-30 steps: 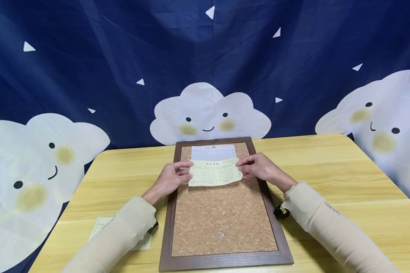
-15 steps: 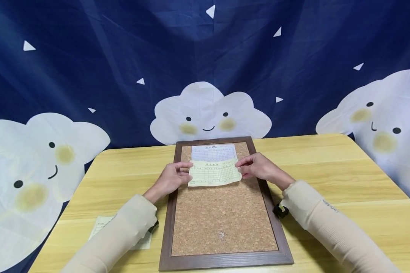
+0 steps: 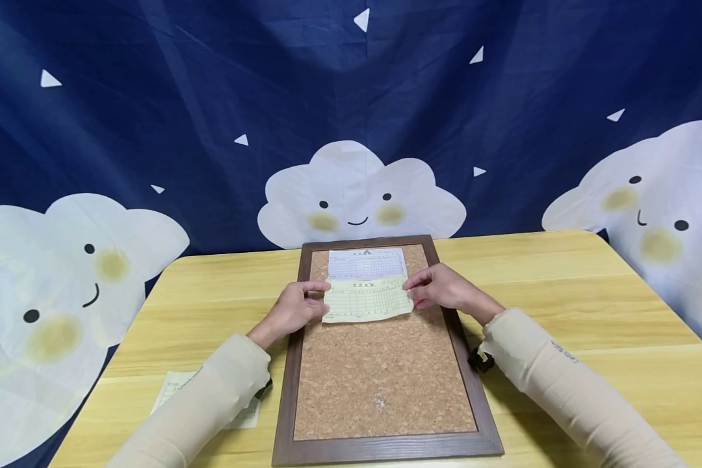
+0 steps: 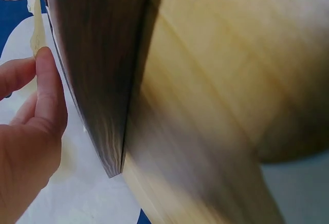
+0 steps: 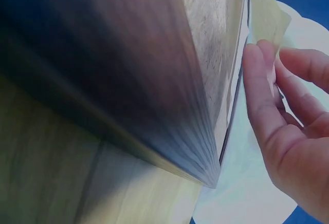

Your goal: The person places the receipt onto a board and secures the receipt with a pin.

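Observation:
In the head view a pale yellow printed form is held over the upper part of a framed cork board. My left hand pinches its left edge between thumb and fingers. At the right edge, my right hand pinches it the same way. Slightly bowed, the form overlaps the bottom of a white-lilac form that lies at the top of the board. Both wrist views show the yellow paper edge-on, in the left fingertips and the right fingertips, apart from the board's surface.
The board's dark wood frame lies on a light wooden table. Another printed slip is on the table at the left, partly hidden by my left sleeve. A blue curtain with clouds hangs behind.
The yellow form has shifted slightly towards me, uncovering a little more of the lilac form's lower edge. Both hands keep their pinch and have barely moved.

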`<act>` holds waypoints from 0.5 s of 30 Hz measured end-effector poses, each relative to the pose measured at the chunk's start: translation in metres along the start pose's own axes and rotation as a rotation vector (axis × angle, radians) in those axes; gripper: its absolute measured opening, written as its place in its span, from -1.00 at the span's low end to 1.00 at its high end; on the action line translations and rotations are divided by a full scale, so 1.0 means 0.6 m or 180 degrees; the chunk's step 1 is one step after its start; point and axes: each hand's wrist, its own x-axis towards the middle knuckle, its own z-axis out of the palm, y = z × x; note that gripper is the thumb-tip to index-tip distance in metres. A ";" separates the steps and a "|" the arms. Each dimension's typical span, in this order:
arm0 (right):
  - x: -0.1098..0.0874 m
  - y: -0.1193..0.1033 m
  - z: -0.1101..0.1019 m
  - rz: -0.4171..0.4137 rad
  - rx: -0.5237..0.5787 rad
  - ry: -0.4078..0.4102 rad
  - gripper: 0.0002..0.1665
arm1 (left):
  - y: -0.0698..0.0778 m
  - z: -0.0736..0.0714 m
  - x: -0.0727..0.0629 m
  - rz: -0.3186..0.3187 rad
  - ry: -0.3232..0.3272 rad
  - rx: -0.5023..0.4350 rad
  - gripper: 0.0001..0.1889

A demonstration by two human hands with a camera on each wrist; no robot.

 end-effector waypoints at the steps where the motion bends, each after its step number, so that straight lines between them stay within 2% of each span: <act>1: 0.000 -0.001 0.000 -0.0001 -0.0017 -0.0023 -0.71 | 0.000 0.000 0.000 -0.0011 -0.0004 0.0033 -0.54; 10: 0.002 -0.002 -0.002 0.0049 -0.0148 -0.0157 -0.69 | 0.003 0.002 0.005 -0.0078 0.0026 0.0253 -0.55; 15: 0.001 -0.002 -0.005 -0.0007 -0.0275 -0.0240 -0.69 | 0.006 0.003 0.007 -0.0061 0.0011 0.0330 -0.55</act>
